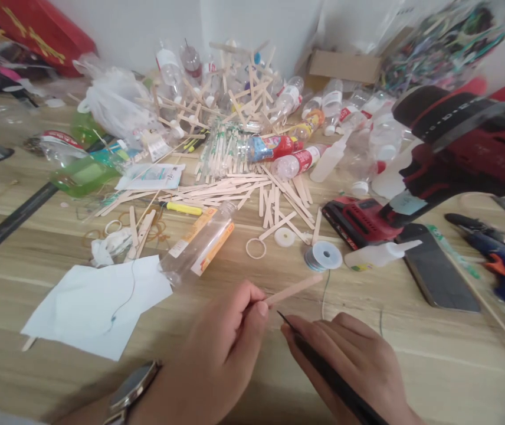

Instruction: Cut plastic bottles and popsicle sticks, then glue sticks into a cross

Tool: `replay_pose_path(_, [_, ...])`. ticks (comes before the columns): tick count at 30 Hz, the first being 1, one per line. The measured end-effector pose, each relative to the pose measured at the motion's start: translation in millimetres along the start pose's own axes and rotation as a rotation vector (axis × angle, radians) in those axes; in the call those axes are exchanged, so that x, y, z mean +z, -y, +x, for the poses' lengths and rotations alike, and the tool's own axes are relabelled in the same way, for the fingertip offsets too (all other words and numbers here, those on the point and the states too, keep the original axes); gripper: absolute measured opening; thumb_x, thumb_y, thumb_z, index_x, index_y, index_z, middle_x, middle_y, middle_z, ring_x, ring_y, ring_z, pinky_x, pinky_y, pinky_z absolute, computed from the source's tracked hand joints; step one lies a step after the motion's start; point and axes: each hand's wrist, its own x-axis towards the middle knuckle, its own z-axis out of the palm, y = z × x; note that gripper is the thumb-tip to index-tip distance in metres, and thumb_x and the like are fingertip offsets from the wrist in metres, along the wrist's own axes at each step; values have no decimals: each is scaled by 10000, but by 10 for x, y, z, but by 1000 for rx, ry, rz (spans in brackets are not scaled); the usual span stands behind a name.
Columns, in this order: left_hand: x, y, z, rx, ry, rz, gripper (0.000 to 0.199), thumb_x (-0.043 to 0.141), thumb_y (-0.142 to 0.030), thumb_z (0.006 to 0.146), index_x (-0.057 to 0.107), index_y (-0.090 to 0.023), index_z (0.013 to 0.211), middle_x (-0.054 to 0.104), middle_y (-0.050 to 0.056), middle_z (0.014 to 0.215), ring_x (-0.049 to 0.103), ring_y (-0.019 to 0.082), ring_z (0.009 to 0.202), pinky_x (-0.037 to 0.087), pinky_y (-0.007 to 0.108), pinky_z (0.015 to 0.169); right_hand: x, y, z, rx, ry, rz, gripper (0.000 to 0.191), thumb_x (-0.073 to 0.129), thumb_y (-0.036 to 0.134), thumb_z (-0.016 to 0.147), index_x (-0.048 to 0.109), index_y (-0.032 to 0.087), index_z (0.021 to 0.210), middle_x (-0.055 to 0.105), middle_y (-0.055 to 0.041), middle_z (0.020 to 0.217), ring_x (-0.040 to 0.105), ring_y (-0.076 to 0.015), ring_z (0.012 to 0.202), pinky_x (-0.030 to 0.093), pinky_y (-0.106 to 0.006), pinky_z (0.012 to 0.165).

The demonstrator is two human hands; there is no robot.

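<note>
My left hand [235,330], with a watch on its wrist, pinches a wooden craft stick [294,289] that points up to the right. In my right hand [350,354] is a slim black tool [310,348] with a thin, dark pointed tip; its exact kind does not show. That tip is just below the stick, close to my left thumb, and seems apart from the wood. Beyond the stick stands a spool of wire or thread [323,255], near a white disc [284,236] and a pale ring [256,248].
A red and black cordless drill [465,141], a phone [440,268] and a blue glue gun [500,265] are on the right. White paper [97,307] and a clear bottle [199,245] lie left. Many craft sticks [217,189] and plastic bottles [288,97] crowd the back.
</note>
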Motion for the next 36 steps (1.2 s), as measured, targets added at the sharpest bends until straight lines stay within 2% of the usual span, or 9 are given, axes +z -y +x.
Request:
replay_pose_path(4, [33,16,-3,34,-9,88,242,376,-315,1006,511,-236,821,550,-39,671,504,129,582,399,242,550,40,-2,-45,35,-24,-89,263,381,205,1055,629,156,982,648,30,582,556,-114,476,331,-308,529])
replay_pose_path(12, [26,12,14,52,4,161,258,351,-313,1005,531,-230,840,603,-21,676,561,141,582,403,247,525,103,-48,-121,46,-24,-138,327,319,168,1054,643,141,1023,688,-12,655,590,-132,524,350,-324,555])
replay_pose_path(22, [31,-3,6,142,-67,314,240,386,-247,981,566,-221,823,657,-9,667,619,157,590,410,250,511,83,-50,-102,29,-15,-143,352,289,185,1063,635,126,1043,683,-8,653,569,-131,522,357,-324,547])
replay_pose_path(28, [40,-5,9,134,-61,349,241,389,-231,980,584,-222,837,672,-22,689,643,163,620,436,260,542,100,-58,-121,27,-22,-166,346,302,182,1058,643,127,1035,708,-15,677,576,-127,515,356,-324,541])
replay_pose_path(36, [49,15,3,199,-88,389,231,388,-210,982,584,-224,862,680,-27,713,660,166,637,464,273,571,13,-35,17,-8,-12,-200,454,222,178,1080,652,121,945,710,-8,637,595,-105,478,359,-306,512])
